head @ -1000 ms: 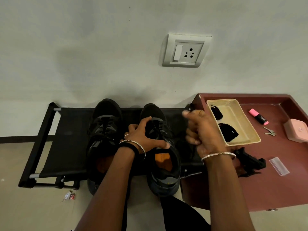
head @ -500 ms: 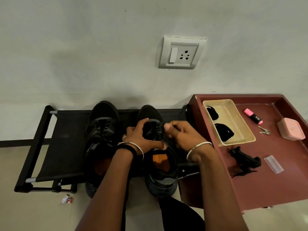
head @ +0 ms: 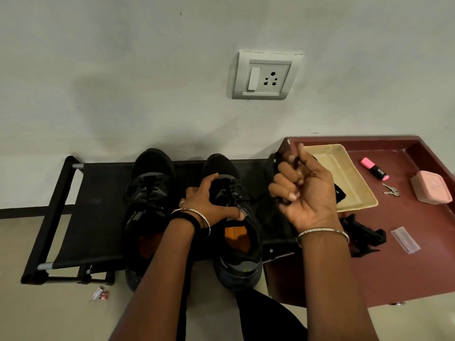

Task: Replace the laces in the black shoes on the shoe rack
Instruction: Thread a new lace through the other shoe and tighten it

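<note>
- Black lace (head: pixel 280 202) is gripped in the curled fingers of the right hand (head: pixel 307 193), which is raised between rack and table. The lace is barely readable against the dark fabric.
- Table-side shoe (head: pixel 236 242) is clamped across the throat by the left hand (head: pixel 209 203), with thumb and fingers arched over it.
- Step judged: old lace being drawn out of the eyelets.
- Pull is best kept in line with the eyelet row, one crossing freed at a time. The shoe should be pinned down so it is not dragged off the shoe rack (head: pixel 98 205).
- Count: two black shoes on one rack. The outer shoe (head: pixel 150 193) is untouched and laced.
- One maroon table (head: pixel 406 271) is loaded with one beige tray (head: pixel 354 188), one pink highlighter (head: pixel 374 168), one pink box (head: pixel 430 189), one key bunch (head: pixel 391 191) and one clear packet (head: pixel 405 239).
- Dark bundles in the tray are mostly hidden by the hand, so their number cannot be told.
</note>
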